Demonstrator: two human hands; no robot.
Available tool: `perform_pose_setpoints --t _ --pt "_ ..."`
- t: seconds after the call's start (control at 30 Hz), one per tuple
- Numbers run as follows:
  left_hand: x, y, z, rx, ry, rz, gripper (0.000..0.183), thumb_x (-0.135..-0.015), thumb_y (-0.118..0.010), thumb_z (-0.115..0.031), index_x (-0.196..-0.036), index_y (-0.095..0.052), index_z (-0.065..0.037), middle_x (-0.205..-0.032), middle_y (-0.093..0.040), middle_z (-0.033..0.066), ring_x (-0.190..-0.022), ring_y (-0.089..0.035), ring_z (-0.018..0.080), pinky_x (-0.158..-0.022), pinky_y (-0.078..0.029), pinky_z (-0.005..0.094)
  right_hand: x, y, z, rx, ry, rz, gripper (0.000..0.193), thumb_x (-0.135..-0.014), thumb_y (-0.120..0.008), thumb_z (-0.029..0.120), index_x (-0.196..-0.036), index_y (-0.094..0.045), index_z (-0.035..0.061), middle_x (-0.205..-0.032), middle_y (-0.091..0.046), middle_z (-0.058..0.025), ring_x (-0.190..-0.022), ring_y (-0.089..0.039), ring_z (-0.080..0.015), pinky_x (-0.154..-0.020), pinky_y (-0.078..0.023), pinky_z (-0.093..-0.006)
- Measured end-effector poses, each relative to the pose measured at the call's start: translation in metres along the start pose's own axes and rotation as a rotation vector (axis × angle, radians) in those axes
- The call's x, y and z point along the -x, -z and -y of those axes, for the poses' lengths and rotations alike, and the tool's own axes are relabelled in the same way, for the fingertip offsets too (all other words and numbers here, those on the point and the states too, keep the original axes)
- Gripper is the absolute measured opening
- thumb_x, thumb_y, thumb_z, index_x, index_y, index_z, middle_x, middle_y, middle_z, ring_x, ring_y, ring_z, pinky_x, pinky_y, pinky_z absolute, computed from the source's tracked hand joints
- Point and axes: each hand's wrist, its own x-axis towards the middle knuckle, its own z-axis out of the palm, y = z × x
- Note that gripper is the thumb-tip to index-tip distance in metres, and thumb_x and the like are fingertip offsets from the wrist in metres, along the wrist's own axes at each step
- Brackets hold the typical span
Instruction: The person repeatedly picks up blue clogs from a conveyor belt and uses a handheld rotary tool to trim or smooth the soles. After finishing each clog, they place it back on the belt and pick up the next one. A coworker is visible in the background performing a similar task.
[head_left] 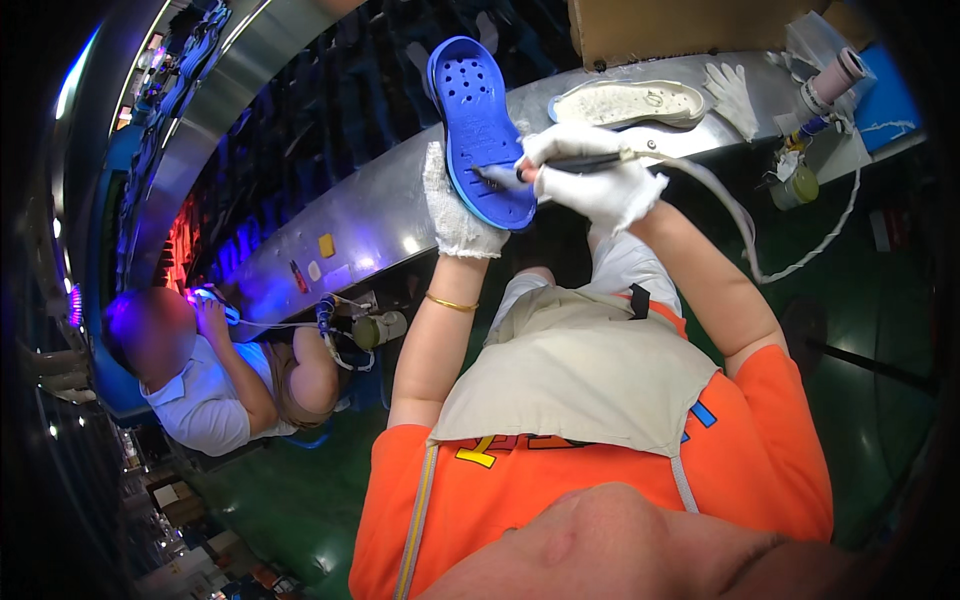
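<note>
A blue shoe sole (470, 130), with holes through its toe part, is tilted upright over the metal ledge's edge. My left hand (455, 215), in a white knit glove, is closed around the heel end from the left and beneath. My right hand (605, 190), also in a white glove, grips a brush (510, 177) with a dark handle. The bristles rest on the inner face of the sole near the heel. From the handle's rear, a pale hose (725, 195) loops down to the right. Part of my left fingers is hidden behind the sole.
On the metal ledge (350, 215) lie a white sole (630, 104), a loose white glove (732, 98) and a yellow block (326, 244). A cardboard box (670, 28) stands behind. A pinkish roll (838, 76) and a greenish pot (796, 187) are at right. Left, a co-worker (215, 390) sits.
</note>
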Motion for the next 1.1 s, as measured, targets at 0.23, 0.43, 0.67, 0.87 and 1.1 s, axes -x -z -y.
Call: perform_pose_setpoints --t 0.23,0.43,0.67,0.87,1.1 --pt "0.000 0.000 0.015 -0.171 -0.150 -0.192 0.064 -0.092 -0.032 -0.058 -0.129 -0.049 -0.008 -0.120 -0.058 0.0146 -0.106 -0.057 0.0285 -0.097 -0.045 0.0415 0.008 -0.011 0.014 -0.072 -0.162 0.050 0.006 -0.077 -0.066 0.005 -0.083 -0.066 0.0038 -0.086 -0.066 -0.0035 -0.080 -0.061 -0.0093 -0.076 -0.050 -0.0253" --pt "0.007 0.005 0.019 0.198 0.068 0.082 0.073 -0.091 -0.031 -0.063 -0.132 -0.042 -0.005 -0.122 -0.054 0.0146 -0.110 -0.055 0.0272 -0.100 -0.043 0.0421 0.005 -0.013 0.010 -0.041 0.061 -0.187 0.006 -0.078 -0.065 0.002 -0.084 -0.064 0.0027 -0.086 -0.065 -0.0042 -0.080 -0.061 -0.0100 -0.076 -0.049 -0.0253" --pt "0.003 0.001 0.026 -0.171 -0.162 -0.085 0.062 -0.094 -0.028 -0.060 -0.133 -0.043 -0.014 -0.125 -0.051 0.0075 -0.111 -0.052 0.0270 -0.100 -0.041 0.0443 0.003 0.008 0.009 -0.511 -0.185 -0.161 0.010 -0.082 -0.069 0.010 -0.089 -0.063 0.0048 -0.086 -0.064 -0.0034 -0.082 -0.060 -0.0101 -0.077 -0.050 -0.0267" --pt "0.014 -0.024 0.021 0.122 0.032 0.259 0.062 -0.095 -0.027 -0.057 -0.139 -0.037 -0.015 -0.134 -0.048 0.0080 -0.118 -0.051 0.0286 -0.101 -0.041 0.0460 -0.015 0.002 0.010 0.023 0.017 -0.342 0.012 -0.083 -0.064 0.003 -0.094 -0.065 -0.0016 -0.085 -0.066 -0.0044 -0.076 -0.062 -0.0092 -0.071 -0.051 -0.0235" --pt "0.005 0.016 0.024 0.167 0.052 0.350 0.058 -0.096 -0.035 -0.052 -0.137 -0.034 -0.012 -0.133 -0.045 0.0076 -0.121 -0.045 0.0216 -0.102 -0.039 0.0377 -0.008 -0.001 0.017 -0.346 -0.170 -0.181 0.008 -0.080 -0.066 0.007 -0.086 -0.065 0.0030 -0.083 -0.065 -0.0027 -0.078 -0.060 -0.0087 -0.075 -0.050 -0.0261"
